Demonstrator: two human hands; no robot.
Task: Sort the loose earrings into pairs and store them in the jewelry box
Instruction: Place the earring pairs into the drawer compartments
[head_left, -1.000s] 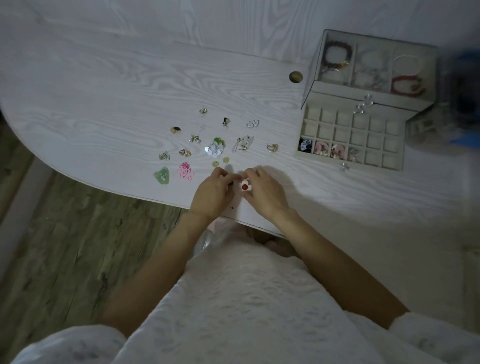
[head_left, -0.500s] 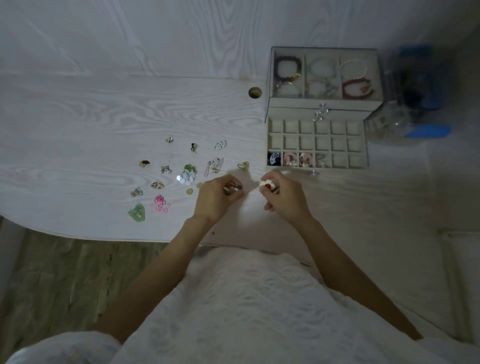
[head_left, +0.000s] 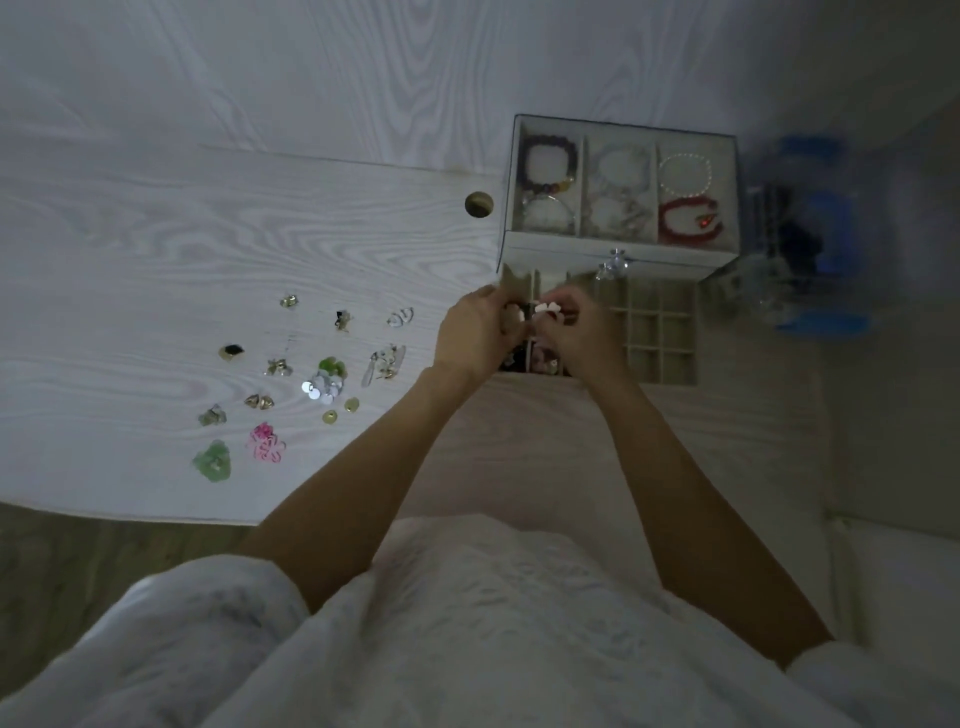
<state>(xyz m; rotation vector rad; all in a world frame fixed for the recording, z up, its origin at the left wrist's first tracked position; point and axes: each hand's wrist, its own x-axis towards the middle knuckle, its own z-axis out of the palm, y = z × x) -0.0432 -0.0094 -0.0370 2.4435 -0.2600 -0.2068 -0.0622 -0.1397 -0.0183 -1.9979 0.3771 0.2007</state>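
Observation:
My left hand (head_left: 475, 332) and my right hand (head_left: 579, 332) are raised together over the left part of the jewelry box's gridded drawer (head_left: 660, 338). My right hand pinches a small white earring (head_left: 546, 307); my left hand pinches another small earring (head_left: 514, 313), mostly hidden by its fingers. The jewelry box (head_left: 618, 254) has an upper tray holding bracelets. Several loose earrings lie on the white table (head_left: 156, 260) to the left, among them a pink one (head_left: 266, 442), a green one (head_left: 213, 461) and a sequined one (head_left: 324, 387).
A round hole (head_left: 478, 203) sits in the table left of the box. A blurred blue and clear container (head_left: 810, 244) stands right of the box. The table's front edge runs at lower left, with wooden floor below it.
Both hands lifted from the table's front area and moved up and right to the drawer, each still pinching a small earring. The camera view shifted.

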